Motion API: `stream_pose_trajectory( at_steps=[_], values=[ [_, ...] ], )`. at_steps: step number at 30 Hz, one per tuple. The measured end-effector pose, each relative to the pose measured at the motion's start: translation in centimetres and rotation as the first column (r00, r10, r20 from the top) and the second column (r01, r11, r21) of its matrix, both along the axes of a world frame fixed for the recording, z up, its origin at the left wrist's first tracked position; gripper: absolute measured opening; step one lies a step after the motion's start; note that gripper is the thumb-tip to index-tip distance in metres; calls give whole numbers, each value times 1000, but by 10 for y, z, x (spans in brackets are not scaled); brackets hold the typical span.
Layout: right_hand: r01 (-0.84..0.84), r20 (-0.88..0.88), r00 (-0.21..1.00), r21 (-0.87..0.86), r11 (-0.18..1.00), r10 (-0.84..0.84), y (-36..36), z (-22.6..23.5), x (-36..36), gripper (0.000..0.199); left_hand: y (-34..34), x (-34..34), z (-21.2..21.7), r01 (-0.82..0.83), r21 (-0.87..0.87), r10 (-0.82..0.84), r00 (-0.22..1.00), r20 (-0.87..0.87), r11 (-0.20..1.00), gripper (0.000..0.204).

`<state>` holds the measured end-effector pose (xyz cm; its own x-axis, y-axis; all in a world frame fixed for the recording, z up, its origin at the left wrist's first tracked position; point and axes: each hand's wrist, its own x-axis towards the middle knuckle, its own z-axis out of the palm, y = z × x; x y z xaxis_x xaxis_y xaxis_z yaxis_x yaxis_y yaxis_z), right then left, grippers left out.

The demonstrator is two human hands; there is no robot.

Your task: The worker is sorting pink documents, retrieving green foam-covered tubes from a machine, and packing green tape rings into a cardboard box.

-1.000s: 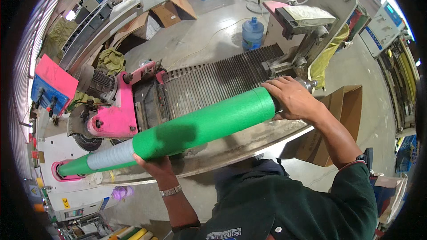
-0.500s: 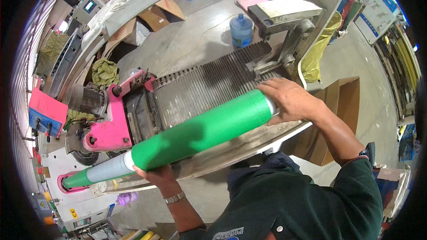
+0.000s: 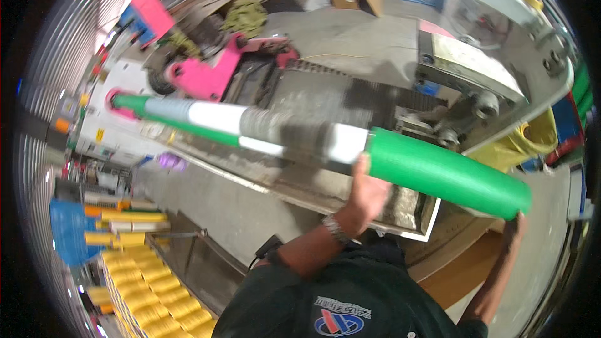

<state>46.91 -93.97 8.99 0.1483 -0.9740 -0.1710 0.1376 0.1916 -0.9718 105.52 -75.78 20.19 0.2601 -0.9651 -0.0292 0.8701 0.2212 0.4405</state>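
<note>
A thick green tube (image 3: 447, 172) lies slantwise at the right, its right end tilted down. My left hand (image 3: 369, 197) grips its left end from below, thumb up at the rim. At the far right end my right hand (image 3: 516, 225) is closed round the lower edge, fingers mostly hidden. Left of the tube runs a long roller (image 3: 216, 117) with white, grey and green stretches, reaching a pink-rimmed socket at the far left. It meets the tube's left rim; whether it continues inside cannot be seen. A blurred green-and-white strip (image 3: 206, 133) shows just below the roller.
Behind the roller are a ribbed bed (image 3: 350, 97), a pink bracket (image 3: 206, 75) and a metal arm block (image 3: 472, 69). A cardboard box (image 3: 466, 269) stands below the tube. Yellow rolls (image 3: 150, 281) fill a rack at lower left; a yellow bag (image 3: 532, 138) hangs at right.
The green tube has moved right along the roller, baring white and grey stretches. Both hands have moved right with it, the right one now lower. The view has swung.
</note>
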Motion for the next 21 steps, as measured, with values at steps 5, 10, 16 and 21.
stream_pose_trajectory(
  at_steps=[5, 10, 16, 21],
  values=[
    [35, 214, 977, -222, 974, 14, 31, 106, -28, 61, 0, -90, -7, 75, 191, -28, 972, -235, 979, 70],
    [77, 55, 996, -165, 983, -69, 67, 174, -34, 63, 37, -106, -5, 131, 61, -106, 945, -309, 990, 70],
    [-126, 104, 980, -319, 939, 167, 21, 131, 37, 58, 178, -30, 12, -212, 29, 213, 951, -222, 977, 66],
    [-526, -118, 840, -418, 741, 530, 100, 175, 332, 83, 350, 16, -6, -654, 27, 639, 729, -243, 756, 65]
  ],
)
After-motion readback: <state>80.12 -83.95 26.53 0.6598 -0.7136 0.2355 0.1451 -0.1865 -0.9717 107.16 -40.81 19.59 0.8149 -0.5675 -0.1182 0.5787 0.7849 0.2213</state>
